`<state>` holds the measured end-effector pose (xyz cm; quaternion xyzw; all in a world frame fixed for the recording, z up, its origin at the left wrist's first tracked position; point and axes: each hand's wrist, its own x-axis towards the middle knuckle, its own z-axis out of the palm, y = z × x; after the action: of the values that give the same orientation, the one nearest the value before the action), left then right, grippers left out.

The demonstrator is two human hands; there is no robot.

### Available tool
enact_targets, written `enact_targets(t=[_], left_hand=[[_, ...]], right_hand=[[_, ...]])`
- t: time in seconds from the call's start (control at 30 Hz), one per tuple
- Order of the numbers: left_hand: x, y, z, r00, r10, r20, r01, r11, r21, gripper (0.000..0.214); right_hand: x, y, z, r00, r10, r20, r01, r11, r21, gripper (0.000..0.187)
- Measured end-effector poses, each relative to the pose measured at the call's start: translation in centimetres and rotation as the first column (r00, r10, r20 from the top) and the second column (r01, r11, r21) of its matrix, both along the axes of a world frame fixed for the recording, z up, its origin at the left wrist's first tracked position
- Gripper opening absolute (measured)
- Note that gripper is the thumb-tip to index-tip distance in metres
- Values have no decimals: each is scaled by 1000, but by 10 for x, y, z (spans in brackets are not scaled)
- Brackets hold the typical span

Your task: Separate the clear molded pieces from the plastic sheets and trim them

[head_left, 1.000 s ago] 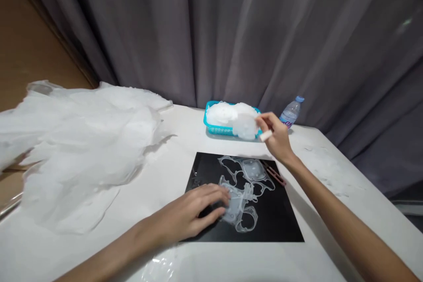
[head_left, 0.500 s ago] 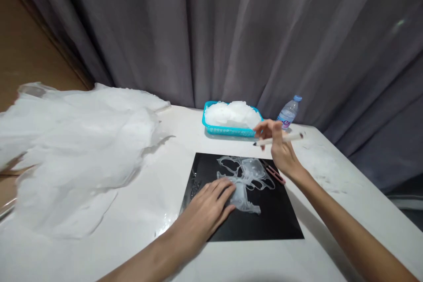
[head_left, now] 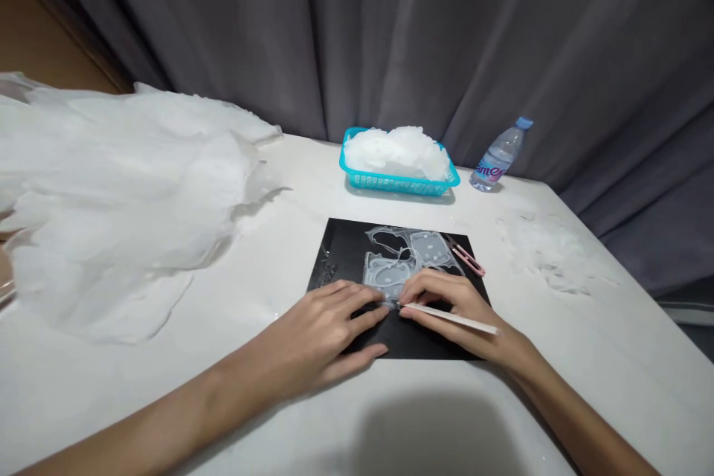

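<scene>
My right hand (head_left: 446, 305) grips a slim white pen (head_left: 457, 318) low down, its tip against the lower edge of a translucent, lacy cut-out (head_left: 384, 271). Fingers stretched, my left hand (head_left: 340, 327) lies flat on the black sheet (head_left: 407, 342), with its fingertips at the cut-out's lower left edge. The two hands almost meet there, and they hide part of the piece. A second rounded panel (head_left: 431, 247) of the same translucent material lies behind. Small scissors with pink handles (head_left: 473, 262) rest at the sheet's upper right.
A blue basket (head_left: 401, 184) heaped with white fluffy material (head_left: 396, 152) stands at the back. Right of it is a water bottle (head_left: 499, 156). A large pile of thin white sheets (head_left: 128, 193) covers the left side. White scraps (head_left: 558, 253) lie on the right.
My right hand has come down and left with the pen, from above the sheet to the cut-out. My left hand has shifted to the cut-out's lower edge. The view has tilted down.
</scene>
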<state>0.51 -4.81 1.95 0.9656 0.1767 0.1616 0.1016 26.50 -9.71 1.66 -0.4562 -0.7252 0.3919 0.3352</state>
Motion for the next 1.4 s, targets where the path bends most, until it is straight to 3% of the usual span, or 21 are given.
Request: enact_targets(t=[0.23,0.5,0.77,0.97,1.13,1.23,1.4], left_hand=[[-4,-2,9,995,70,-76,-86,968,-234,41],[-3,0,14,990,83,-114,-110,961,-253,41],[-5,2,15,991,61,-117,-94,950,-296,40],[-8,2,12,991,37,-129,-79,937,-339,46],[-8,3,17,994,53,-91,-82,930,-358,46],[-8,4,21,996,54,-76,-78,927,-367,41],[-11,7,20,989,27,-148,-76,940,-332,39]], right_hand=[[-6,-7,2,998,-2,68,-2,998,65,9],[-12,-11,1,990,9,138,-28,990,139,10],[-17,-9,-6,950,-7,313,-128,905,407,12],[-3,-19,8,955,18,297,-79,978,194,17],[-6,-17,6,966,23,256,-84,970,230,14],[-9,-13,-2,946,5,323,-120,933,339,13],[-13,-10,-24,869,-129,478,-206,784,586,16]])
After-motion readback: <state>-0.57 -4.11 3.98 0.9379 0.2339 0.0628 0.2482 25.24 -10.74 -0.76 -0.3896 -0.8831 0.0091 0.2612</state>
